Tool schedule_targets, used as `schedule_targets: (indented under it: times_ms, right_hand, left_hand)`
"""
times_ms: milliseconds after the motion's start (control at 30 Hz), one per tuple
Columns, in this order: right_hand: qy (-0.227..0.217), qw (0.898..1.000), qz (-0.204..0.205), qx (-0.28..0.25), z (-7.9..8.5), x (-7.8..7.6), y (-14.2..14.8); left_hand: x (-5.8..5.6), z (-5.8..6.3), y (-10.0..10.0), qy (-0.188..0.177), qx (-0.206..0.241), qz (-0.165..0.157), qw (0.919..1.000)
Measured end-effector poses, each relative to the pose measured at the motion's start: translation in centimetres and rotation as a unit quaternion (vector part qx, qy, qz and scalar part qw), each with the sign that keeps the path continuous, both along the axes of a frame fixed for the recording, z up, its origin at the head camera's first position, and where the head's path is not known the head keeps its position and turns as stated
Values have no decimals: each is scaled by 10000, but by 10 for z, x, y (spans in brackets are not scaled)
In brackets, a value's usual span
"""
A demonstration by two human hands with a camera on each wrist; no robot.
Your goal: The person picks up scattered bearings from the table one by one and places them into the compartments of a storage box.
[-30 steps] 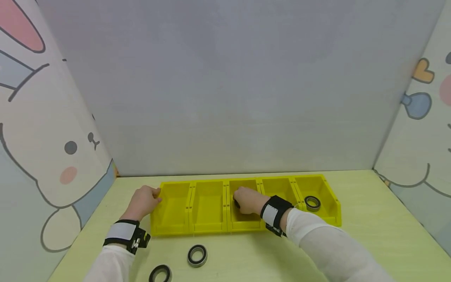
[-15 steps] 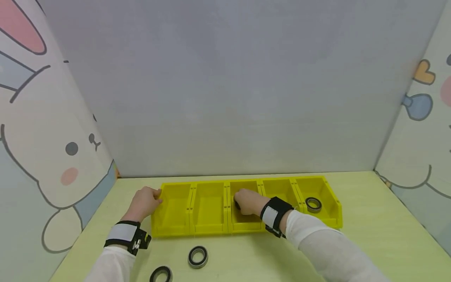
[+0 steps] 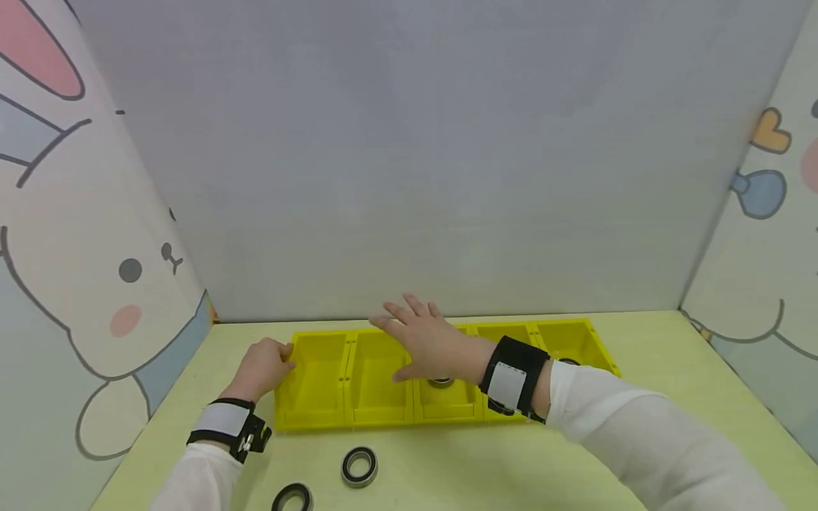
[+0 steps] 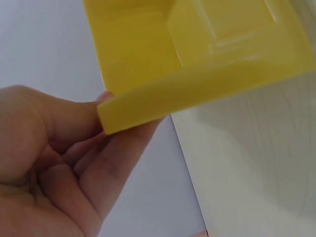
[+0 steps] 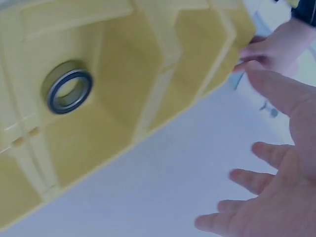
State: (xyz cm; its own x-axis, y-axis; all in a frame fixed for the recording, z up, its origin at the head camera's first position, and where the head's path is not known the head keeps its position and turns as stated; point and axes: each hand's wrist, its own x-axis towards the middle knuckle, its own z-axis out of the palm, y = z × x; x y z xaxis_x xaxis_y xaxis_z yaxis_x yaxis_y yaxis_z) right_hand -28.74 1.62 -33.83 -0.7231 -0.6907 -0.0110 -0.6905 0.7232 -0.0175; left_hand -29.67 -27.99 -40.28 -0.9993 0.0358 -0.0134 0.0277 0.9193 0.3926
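A row of joined yellow bins (image 3: 380, 419) stands at the back of the table. My left hand (image 3: 258, 369) pinches the rim of the leftmost bin; in the left wrist view its thumb and fingers grip the yellow wall (image 4: 148, 101) from both sides. Above the middle bin my right hand (image 3: 434, 345) is spread with straight fingers, holding nothing. Beneath it a ball bearing (image 5: 69, 89) lies in that bin, partly hidden in the head view. Another bearing (image 3: 568, 361) in the rightmost bin is mostly covered by the right sleeve.
Two more bearings lie on the table in front of the bins: one bearing (image 3: 359, 466) near the second bin, another bearing (image 3: 292, 498) cut by the lower frame edge. A grey wall (image 3: 434, 177) rises behind the bins, with printed panels at both sides.
My right hand has let go of the bearing in the middle bin, lifted up and spread its fingers. The left hand keeps its grip on the leftmost bin.
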Motion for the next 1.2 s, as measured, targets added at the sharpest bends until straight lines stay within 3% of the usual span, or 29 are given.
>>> schedule_targets:
  times_ms: [200,567,767,933,1200]
  right_hand:
    - [146,9963,840,-34,-13,29,-23]
    - [-784,9831,1655,-62,-77,59,-50]
    - [-1106,9716,2092,92,-103,68,-50]
    - [-1522,9661,2084,107,-114,67,-48]
    - [-974,9696,2242,77,-118,64,-51]
  left_hand:
    - [0,-1,1,39,-67,-53,10000]
    - [-1,-1,-5,44,52,-122,9999]
    - [-3,-4,-3,39,90,-135,9999]
    - [-5,-4,-3,41,102,-136,9998]
    - [-7,-5,-3,83,91,-135,9998]
